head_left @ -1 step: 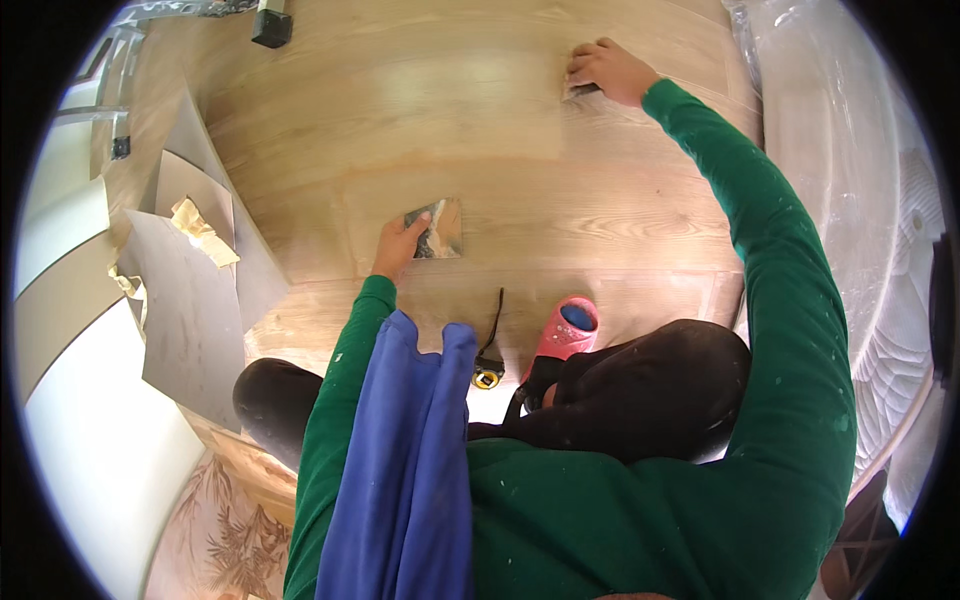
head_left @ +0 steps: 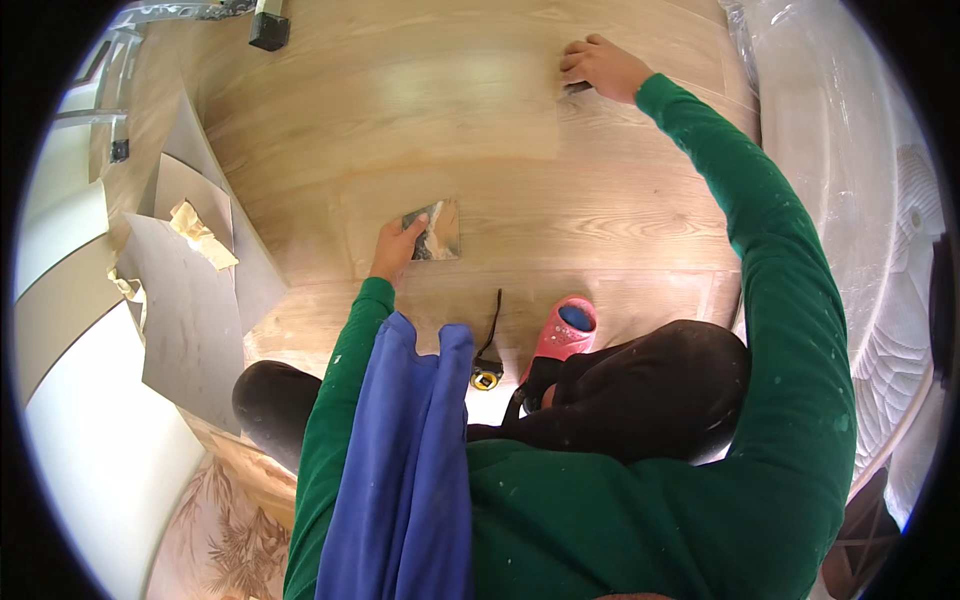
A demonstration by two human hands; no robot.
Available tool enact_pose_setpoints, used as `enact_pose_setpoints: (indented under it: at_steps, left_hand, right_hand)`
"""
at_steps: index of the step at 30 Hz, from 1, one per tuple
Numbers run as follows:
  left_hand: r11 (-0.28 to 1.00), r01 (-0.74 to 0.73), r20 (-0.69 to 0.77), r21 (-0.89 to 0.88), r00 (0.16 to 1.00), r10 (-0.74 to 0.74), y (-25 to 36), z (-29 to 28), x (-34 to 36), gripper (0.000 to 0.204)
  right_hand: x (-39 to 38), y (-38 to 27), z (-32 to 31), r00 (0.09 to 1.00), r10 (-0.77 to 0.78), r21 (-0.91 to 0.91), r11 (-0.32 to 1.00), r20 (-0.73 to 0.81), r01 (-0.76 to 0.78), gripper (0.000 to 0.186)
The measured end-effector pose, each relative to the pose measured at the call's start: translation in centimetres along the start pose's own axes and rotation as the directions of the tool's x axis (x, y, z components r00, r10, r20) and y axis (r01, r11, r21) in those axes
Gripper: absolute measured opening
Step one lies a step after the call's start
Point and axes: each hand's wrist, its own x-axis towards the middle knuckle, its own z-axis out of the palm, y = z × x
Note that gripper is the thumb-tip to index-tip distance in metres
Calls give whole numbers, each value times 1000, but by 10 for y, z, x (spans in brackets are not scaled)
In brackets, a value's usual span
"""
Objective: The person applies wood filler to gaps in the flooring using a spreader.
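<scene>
My left hand (head_left: 396,246) pinches the near edge of a flat smeared plate (head_left: 435,230) lying on the wood floor (head_left: 400,120); it looks thin, stiff, light. My right hand (head_left: 603,66) presses a small dark tool (head_left: 578,88) flat on the floor, fingers closed over it.

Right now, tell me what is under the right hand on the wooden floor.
A small dark tool shows at the edge of the right hand, pressed against the wooden floor. The hand covers most of it, so its shape cannot be told.
</scene>
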Motion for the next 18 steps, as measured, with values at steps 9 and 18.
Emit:
enact_pose_setpoints:
  at_steps: [9, 18]
  left_hand:
    - [1000, 10, -22, 1, 1000, -10, 4, 5, -4, 37]
    - [1000, -1, -11, -24, 1000, 0, 2, 3, -2, 37]
  right_hand:
    - [-11, -3, 7, 999, 42, -12, 999, -22, -42, 37]
    - [-29, -32, 13, 1000, 14, 20, 1000, -25, -13, 38]
